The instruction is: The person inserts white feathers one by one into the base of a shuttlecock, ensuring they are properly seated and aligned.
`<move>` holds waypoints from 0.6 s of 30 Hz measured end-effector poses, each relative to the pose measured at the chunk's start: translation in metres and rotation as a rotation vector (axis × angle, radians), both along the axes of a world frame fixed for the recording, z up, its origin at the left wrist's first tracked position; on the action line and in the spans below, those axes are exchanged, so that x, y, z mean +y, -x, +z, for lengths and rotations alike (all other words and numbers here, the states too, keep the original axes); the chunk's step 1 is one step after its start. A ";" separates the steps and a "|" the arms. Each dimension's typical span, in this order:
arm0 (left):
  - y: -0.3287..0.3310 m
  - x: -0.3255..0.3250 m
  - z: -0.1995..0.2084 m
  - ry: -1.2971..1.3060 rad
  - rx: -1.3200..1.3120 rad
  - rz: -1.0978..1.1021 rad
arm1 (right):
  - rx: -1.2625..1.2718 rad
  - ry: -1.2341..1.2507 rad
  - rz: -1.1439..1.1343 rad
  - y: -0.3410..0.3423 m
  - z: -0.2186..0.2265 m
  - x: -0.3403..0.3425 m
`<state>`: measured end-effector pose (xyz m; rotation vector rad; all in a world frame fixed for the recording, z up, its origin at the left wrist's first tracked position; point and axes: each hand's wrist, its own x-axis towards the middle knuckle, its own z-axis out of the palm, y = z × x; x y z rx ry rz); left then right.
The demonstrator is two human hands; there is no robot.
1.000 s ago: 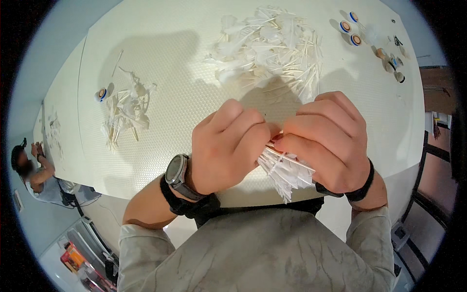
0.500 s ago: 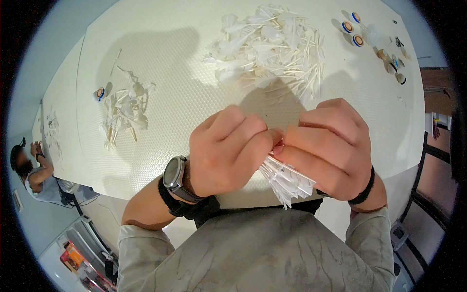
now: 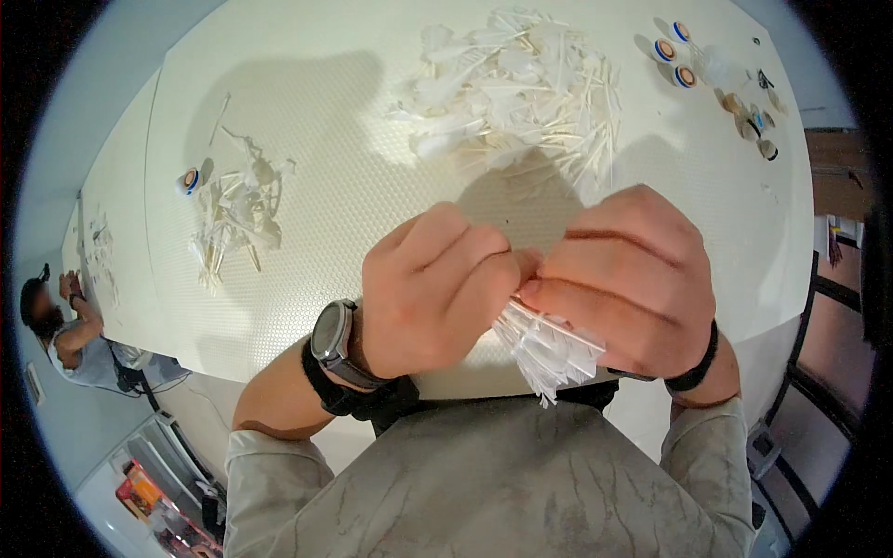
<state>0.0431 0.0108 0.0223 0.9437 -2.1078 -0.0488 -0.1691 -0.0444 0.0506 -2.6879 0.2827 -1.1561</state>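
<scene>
In front of my body, both hands meet over a bunch of white feathers whose vanes fan downward like a shuttlecock's skirt. My right hand is closed, its curled fingers around the upper right part of the bunch. From the left, my left hand pinches where the shafts come together; its thumb and fingertips touch those of the right hand. The quill ends are hidden between the fingers. Beyond the hands lies a large heap of loose white feathers on the pale textured table.
At left lies a smaller feather pile beside a blue-rimmed round piece. Similar round pieces and several small items occupy the far right. Another person works at the table's far left end. The table's near edge runs under my forearms.
My right hand has rolled slightly, its fingers curling tighter and its knuckles shifting. The feather bunch has tilted down a little. My left hand is almost still.
</scene>
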 end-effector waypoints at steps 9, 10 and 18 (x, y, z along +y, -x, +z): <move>0.001 0.000 -0.001 -0.010 -0.003 0.008 | -0.039 -0.039 -0.023 -0.003 -0.001 0.002; 0.001 0.000 -0.001 -0.005 -0.007 0.011 | -0.050 -0.043 -0.043 -0.004 -0.002 0.003; 0.001 0.000 -0.003 -0.001 -0.027 0.012 | -0.039 -0.083 -0.029 -0.002 -0.002 0.003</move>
